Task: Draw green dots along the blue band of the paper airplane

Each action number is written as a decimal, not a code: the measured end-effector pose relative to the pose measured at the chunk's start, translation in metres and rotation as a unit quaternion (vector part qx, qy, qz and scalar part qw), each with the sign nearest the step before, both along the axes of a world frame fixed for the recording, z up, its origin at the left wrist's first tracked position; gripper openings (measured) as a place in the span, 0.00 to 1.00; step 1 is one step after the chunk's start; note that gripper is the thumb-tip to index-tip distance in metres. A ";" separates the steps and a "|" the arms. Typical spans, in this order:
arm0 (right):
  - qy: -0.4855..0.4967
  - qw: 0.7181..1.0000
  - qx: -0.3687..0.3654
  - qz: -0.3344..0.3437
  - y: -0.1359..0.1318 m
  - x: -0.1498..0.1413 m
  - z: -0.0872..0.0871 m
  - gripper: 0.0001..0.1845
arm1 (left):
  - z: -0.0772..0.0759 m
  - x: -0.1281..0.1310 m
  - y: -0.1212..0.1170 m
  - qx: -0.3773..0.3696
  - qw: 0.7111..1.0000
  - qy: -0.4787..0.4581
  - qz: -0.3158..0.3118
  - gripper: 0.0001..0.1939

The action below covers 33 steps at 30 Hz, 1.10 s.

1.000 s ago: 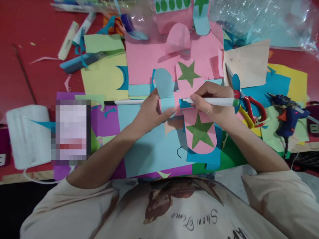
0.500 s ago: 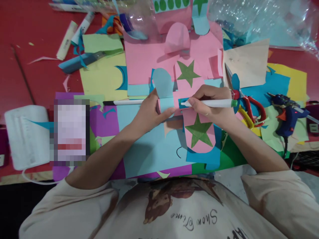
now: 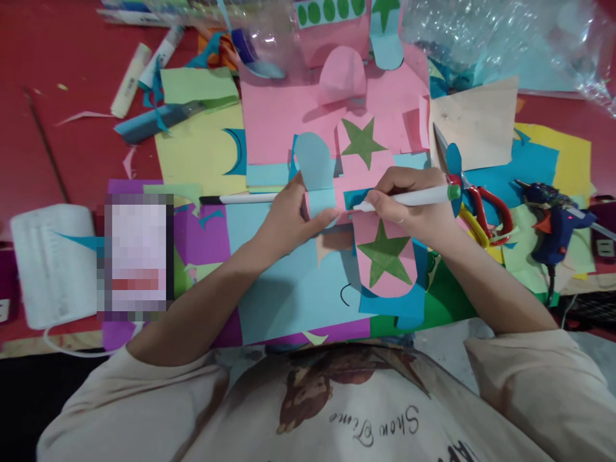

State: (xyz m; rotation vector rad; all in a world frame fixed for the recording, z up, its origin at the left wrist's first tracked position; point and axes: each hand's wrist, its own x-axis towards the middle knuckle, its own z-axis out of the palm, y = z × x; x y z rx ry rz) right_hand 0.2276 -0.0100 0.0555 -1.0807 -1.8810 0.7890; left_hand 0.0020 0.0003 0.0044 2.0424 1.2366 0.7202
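Note:
My right hand (image 3: 409, 192) grips a white marker with a green end (image 3: 430, 195), its tip low on a small blue paper rectangle (image 3: 354, 197). That rectangle lies on a pink paper cutout. With thumb and fingers, my left hand (image 3: 293, 218) pinches the cutout's left side, by a light blue rounded paper flap (image 3: 314, 160) that stands up. A green star (image 3: 385, 253) is on the cutout's near pink end, and another green star (image 3: 364, 141) is on its far pink part. Under the hands lies a light blue sheet (image 3: 283, 295) with a short black curve drawn on it.
Red-handled scissors (image 3: 491, 208) and a blue glue gun (image 3: 553, 218) lie to the right. At left are a blurred-out phone (image 3: 137, 256), a white box-like device (image 3: 52, 263) and a blue cutter (image 3: 154, 122). A black-capped marker (image 3: 240, 199) lies beside my left hand. Clear plastic (image 3: 481, 38) sits behind.
The marker's tip has moved slightly toward me, to the blue rectangle's lower edge, and its green end has tilted up away from me. My left hand stays in place.

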 end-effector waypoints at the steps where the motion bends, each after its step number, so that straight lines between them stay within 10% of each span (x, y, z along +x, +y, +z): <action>1: 0.000 1.000 -0.001 0.000 0.000 0.001 0.000 0.24 | 0.000 0.000 0.000 0.000 1.000 0.002 0.001 0.42; 33: 0.056 0.996 0.024 -0.071 0.000 -0.004 -0.003 0.24 | -0.002 -0.001 0.000 0.004 1.000 0.000 0.004 0.41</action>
